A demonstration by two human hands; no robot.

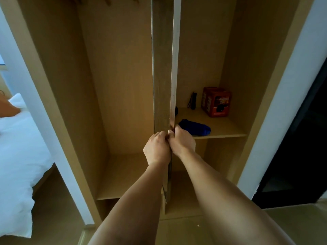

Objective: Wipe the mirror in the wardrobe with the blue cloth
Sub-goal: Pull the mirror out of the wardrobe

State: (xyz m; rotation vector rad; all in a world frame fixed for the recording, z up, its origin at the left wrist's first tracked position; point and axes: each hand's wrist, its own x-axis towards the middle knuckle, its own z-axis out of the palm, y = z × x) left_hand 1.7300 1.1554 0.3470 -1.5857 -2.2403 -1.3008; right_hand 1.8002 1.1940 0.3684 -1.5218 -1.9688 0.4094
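A tall narrow panel [161, 68] stands edge-on in the middle of the open wardrobe. Its grey-brown back faces left, and a thin bright strip [175, 59] runs down its right side; the mirror face itself is not visible from here. My left hand [156, 149] and my right hand [182, 140] are both closed on the panel's front edge at about shelf height, thumbs touching. The blue cloth [195, 127] lies bunched on the right-hand shelf [223, 132], just behind my right hand and apart from it.
On the same shelf stand a red box [215, 101] and a small black flashlight [193, 100] at the back. The wardrobe's left compartment [122, 103] holds nothing visible. A bed with white linen [16, 156] is at the left, and a dark doorway [304, 138] at the right.
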